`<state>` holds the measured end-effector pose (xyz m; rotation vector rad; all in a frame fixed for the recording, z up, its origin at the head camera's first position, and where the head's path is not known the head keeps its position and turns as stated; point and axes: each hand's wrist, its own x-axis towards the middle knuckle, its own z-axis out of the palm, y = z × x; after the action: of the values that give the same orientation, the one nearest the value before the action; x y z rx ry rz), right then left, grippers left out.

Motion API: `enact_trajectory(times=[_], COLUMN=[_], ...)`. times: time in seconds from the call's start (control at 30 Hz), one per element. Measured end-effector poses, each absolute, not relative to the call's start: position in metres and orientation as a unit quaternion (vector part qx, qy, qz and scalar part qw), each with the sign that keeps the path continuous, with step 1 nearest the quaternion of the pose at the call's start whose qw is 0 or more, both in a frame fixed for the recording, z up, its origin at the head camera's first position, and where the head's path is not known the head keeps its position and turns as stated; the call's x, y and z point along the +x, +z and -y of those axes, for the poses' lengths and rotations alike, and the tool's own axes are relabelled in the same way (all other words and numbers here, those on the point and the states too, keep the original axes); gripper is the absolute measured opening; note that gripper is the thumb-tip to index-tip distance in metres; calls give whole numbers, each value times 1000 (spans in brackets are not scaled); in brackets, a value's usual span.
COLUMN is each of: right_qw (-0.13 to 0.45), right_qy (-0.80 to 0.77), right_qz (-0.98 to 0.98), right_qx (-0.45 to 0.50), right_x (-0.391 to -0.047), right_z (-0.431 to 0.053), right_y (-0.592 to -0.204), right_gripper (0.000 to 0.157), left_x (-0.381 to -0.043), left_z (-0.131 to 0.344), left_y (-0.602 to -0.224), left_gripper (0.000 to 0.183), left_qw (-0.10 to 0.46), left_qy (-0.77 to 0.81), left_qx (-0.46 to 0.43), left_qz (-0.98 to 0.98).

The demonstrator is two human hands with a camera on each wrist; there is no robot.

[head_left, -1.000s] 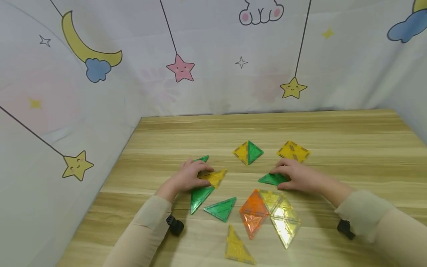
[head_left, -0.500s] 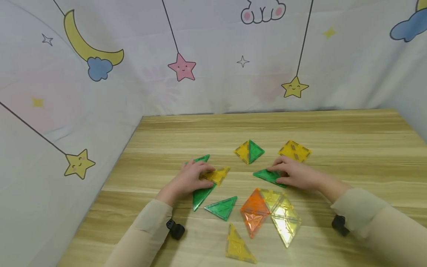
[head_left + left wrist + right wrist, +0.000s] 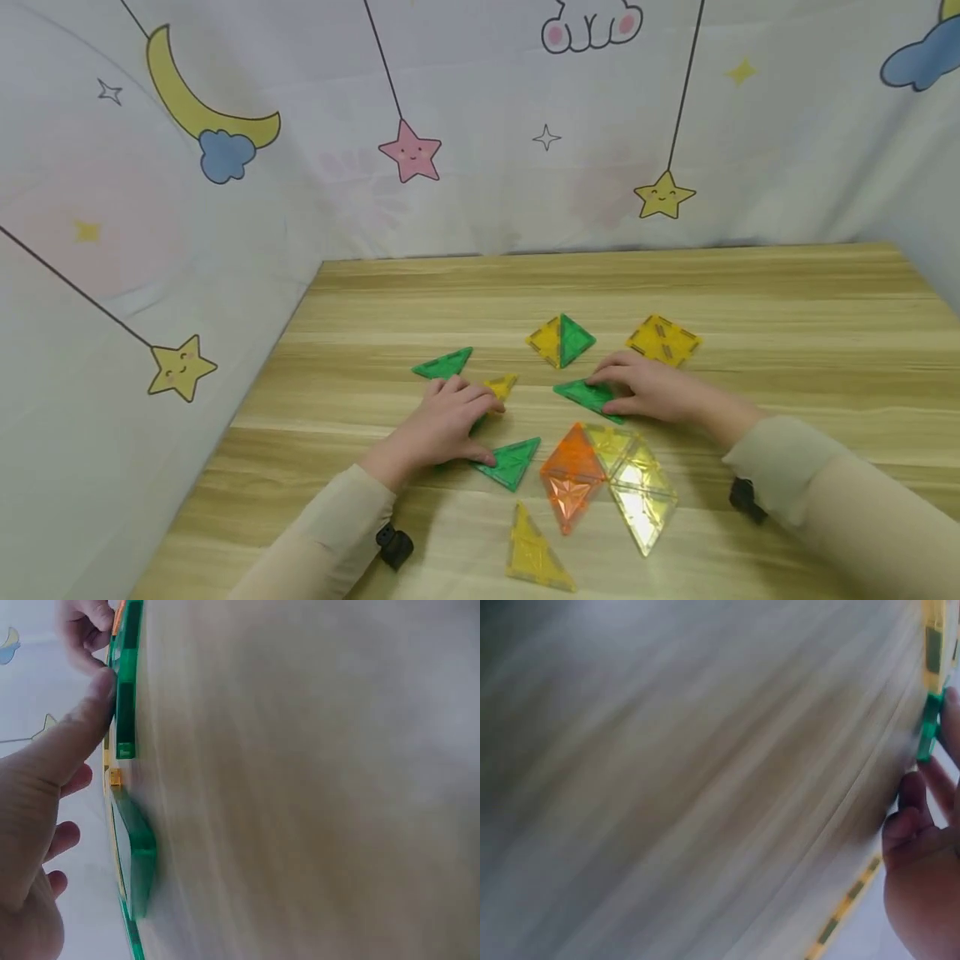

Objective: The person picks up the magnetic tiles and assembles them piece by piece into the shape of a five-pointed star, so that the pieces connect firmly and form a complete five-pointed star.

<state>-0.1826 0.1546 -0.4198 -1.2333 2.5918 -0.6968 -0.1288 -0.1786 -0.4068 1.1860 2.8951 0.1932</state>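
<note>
My right hand (image 3: 648, 390) pinches a green triangle magnetic tile (image 3: 583, 393) by its right part, thumb at the near side and fingers at the far side. My left hand (image 3: 442, 423) is spread over other tiles. Its thumb touches a second green triangle tile (image 3: 513, 465), whose upright edge shows in the left wrist view with the thumb (image 3: 101, 690) against it. Beyond the left fingertips a yellow triangle tile (image 3: 504, 386) shows partly. Another green tile (image 3: 142, 855) lies mostly hidden under the left hand. A further green triangle (image 3: 446, 363) lies flat just behind that hand.
Orange tiles (image 3: 572, 454) and pale yellow tiles (image 3: 643, 475) lie joined between the hands, nearer the front. A lone yellow triangle (image 3: 531, 554) is in front. At the back lie a yellow-and-green diamond (image 3: 576, 340) and a yellow diamond (image 3: 663, 337). A printed curtain (image 3: 480, 200) stands behind the table.
The right hand has slid its green triangle to the left. My left hand has left the yellow triangle and come nearer, its thumb now at the front green triangle.
</note>
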Motion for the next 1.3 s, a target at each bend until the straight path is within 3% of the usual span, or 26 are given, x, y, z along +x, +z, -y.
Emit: enact_trajectory(times=[0.17, 0.3, 0.6, 0.8, 1.0, 1.3], right_qw=[79, 85, 89, 89, 92, 95], right_qy=[-228, -229, -208, -210, -190, -166], right_qz=[-861, -865, -890, -904, -907, -903], right_qx=[-447, -439, -396, -362, -365, -385], right_x=[-186, -188, -183, -178, -178, -182], right_z=[-146, -150, -170, -172, -163, -135], right_y=[-423, -421, -414, -415, -413, -410], right_gripper=[41, 42, 48, 48, 54, 58], left_x=[-131, -124, -120, -123, -132, -146], left_z=[168, 157, 134, 129, 137, 157], left_y=[-407, -405, -403, -405, -408, -408], left_gripper=[48, 33, 27, 35, 29, 29], left_qw=[-61, -48, -1, 21, 7, 34], left_qy=[32, 71, 33, 57, 69, 93], left_qx=[387, 407, 407, 379, 359, 369], left_qz=[-920, -910, -913, -923, -931, -924])
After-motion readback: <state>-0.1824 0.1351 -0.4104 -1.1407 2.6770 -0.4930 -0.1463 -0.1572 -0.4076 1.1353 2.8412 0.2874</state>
